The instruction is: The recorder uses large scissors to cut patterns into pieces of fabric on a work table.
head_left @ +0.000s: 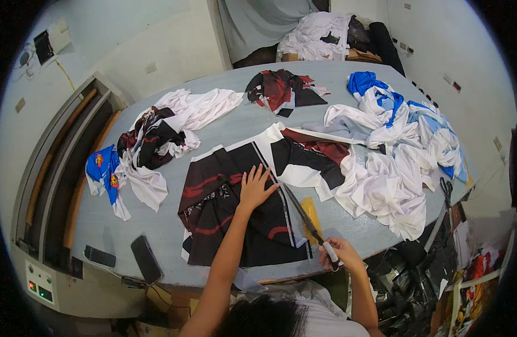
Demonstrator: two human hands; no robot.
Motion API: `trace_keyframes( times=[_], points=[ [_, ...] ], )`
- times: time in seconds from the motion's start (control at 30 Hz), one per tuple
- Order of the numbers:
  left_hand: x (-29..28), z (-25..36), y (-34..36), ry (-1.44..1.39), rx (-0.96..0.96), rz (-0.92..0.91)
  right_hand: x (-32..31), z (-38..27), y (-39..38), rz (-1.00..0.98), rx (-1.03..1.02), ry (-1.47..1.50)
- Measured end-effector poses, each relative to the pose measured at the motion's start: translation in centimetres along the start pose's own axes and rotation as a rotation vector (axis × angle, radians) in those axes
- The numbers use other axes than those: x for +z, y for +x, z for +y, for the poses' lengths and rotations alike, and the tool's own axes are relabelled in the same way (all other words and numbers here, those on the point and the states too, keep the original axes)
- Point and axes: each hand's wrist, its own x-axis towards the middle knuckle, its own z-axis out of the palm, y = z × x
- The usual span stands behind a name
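My left hand (257, 190) lies flat with spread fingers on a black printed fabric piece (264, 236) with maroon streaks and a white-edged border. My right hand (344, 255) grips the handle of long fabric scissors (306, 222) near the table's front edge. Their blades point away and to the left, along the fabric's right border, with the tips near my left fingertips. Whether the blades are apart is hard to make out. A yellow flat piece (311, 212) lies just right of the blades. Beyond the scissors spreads more black, maroon and white fabric (309, 160).
White and blue fabric (390, 180) is heaped on the table's right, with a second pair of scissors (446, 191) at the edge. Mixed cloth (151, 137) and a dark red pile (283, 92) lie farther off. A phone (146, 259) rests front left, beside a long roller machine (62, 168).
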Motion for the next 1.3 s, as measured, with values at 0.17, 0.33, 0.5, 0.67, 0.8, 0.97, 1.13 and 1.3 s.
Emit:
trace_keyframes(
  times=[0.17,0.33,0.5,0.67,0.8,0.97,1.13,1.3],
  points=[
    [-0.2,0.0,0.0,0.012,-0.007,-0.013,-0.2,0.1,-0.1,0.005,-0.018,-0.019],
    [-0.2,0.1,0.0,0.017,-0.014,-0.029,-0.3,0.4,0.0,0.026,0.000,-0.060],
    [-0.4,-0.4,1.2,-0.005,-0.028,-0.198,1.5,-2.0,-3.9,-0.051,-0.013,0.029],
    [-2.8,-2.8,3.6,-0.104,0.055,-0.660,1.5,-7.5,-8.8,-0.374,0.381,-0.380],
    [-3.6,-2.5,4.1,-0.045,0.074,-0.705,5.0,-6.8,-7.1,-0.778,0.071,-0.977],
    [-3.4,-1.9,4.0,-0.002,0.067,-0.701,2.8,-8.8,-8.7,-0.364,-0.014,-1.150],
    [-3.1,-2.2,3.8,-0.050,0.050,-0.684,-6.7,-9.6,-15.6,0.785,-0.294,-0.600],
    [-3.2,-1.7,3.5,-0.007,0.036,-0.690,-13.5,-8.2,-20.1,1.206,-0.613,-0.489]
  ],
)
